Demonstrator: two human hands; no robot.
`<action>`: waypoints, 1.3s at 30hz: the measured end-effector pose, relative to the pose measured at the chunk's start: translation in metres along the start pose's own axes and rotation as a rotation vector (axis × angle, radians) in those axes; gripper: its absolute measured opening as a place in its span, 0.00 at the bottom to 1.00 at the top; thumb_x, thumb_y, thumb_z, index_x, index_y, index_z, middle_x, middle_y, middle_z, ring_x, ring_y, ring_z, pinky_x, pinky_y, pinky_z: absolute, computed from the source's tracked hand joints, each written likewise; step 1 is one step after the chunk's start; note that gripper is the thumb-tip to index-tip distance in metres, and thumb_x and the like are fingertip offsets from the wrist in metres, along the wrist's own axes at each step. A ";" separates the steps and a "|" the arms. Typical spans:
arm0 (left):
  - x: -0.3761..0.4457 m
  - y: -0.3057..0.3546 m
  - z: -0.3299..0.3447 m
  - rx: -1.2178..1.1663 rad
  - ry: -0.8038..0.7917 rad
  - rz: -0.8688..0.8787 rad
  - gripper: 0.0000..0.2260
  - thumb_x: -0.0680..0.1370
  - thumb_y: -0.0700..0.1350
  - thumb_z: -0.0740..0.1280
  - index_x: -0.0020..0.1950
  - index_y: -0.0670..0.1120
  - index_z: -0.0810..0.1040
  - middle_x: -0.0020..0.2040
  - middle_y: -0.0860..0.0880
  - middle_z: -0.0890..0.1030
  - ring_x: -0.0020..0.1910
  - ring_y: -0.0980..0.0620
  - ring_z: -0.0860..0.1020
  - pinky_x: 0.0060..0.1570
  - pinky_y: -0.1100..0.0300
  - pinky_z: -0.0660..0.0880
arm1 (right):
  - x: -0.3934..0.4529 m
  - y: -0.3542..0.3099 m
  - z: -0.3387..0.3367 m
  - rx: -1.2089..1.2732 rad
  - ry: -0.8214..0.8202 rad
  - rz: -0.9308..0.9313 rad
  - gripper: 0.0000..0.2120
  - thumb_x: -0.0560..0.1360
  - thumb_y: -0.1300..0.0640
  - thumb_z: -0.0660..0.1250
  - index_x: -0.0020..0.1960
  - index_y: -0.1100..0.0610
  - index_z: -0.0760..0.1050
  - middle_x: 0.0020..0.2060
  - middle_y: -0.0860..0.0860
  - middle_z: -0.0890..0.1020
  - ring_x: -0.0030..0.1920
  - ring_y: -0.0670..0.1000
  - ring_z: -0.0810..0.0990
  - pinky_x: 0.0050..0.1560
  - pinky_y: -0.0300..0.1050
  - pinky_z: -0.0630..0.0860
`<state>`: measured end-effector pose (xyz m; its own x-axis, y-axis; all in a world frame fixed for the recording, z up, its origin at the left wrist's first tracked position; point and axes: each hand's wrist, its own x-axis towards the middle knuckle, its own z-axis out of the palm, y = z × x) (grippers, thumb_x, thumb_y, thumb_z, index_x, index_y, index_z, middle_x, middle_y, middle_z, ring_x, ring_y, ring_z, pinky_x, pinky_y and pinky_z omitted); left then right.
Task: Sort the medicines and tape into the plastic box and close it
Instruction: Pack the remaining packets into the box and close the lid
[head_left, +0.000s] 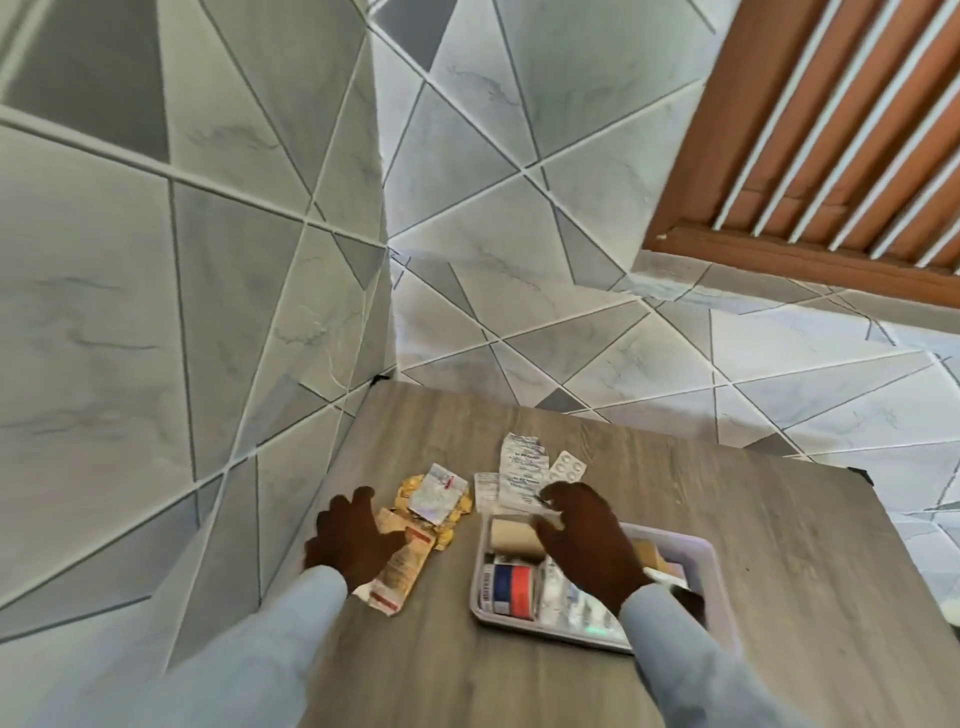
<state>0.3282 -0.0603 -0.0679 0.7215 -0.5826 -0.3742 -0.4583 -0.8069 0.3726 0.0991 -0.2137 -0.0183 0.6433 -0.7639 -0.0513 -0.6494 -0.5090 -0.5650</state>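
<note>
An open clear plastic box sits on the wooden table. Inside it lie a tan roll of tape, a red-and-blue medicine carton and blister strips. My right hand hovers over the box's far edge, fingers curled near a white paper leaflet; whether it grips anything is unclear. My left hand rests spread on a tan medicine sachet. Beside it lie yellow blister packs under a white packet. A white pill strip lies beyond the leaflet.
The table stands in a corner of grey patterned walls, close on the left and behind. A brown slatted window frame is at the upper right. Bare tabletop stretches to the right of the box and toward me.
</note>
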 end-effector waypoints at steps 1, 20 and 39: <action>0.005 -0.005 0.001 0.000 -0.040 -0.025 0.39 0.66 0.66 0.70 0.72 0.53 0.59 0.67 0.43 0.68 0.66 0.40 0.68 0.61 0.45 0.70 | 0.007 -0.015 0.013 0.068 -0.024 0.000 0.17 0.73 0.54 0.71 0.60 0.57 0.76 0.56 0.55 0.79 0.55 0.55 0.78 0.61 0.52 0.74; 0.048 -0.056 0.010 -0.612 -0.238 0.016 0.13 0.68 0.41 0.73 0.50 0.52 0.79 0.49 0.52 0.83 0.50 0.51 0.81 0.57 0.51 0.76 | 0.122 -0.077 0.133 -0.459 -0.421 0.093 0.36 0.70 0.52 0.72 0.72 0.52 0.58 0.66 0.57 0.70 0.67 0.62 0.68 0.64 0.59 0.67; 0.024 -0.004 -0.032 -1.022 -0.168 0.117 0.19 0.74 0.31 0.66 0.59 0.51 0.76 0.55 0.46 0.83 0.55 0.45 0.81 0.57 0.41 0.77 | 0.092 -0.047 0.032 0.809 -0.199 0.308 0.18 0.64 0.65 0.65 0.53 0.58 0.78 0.46 0.59 0.81 0.40 0.55 0.80 0.41 0.48 0.77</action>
<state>0.3643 -0.0681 -0.0517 0.5835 -0.7209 -0.3740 0.1938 -0.3236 0.9261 0.2018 -0.2472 -0.0222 0.5951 -0.6990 -0.3965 -0.3683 0.2013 -0.9077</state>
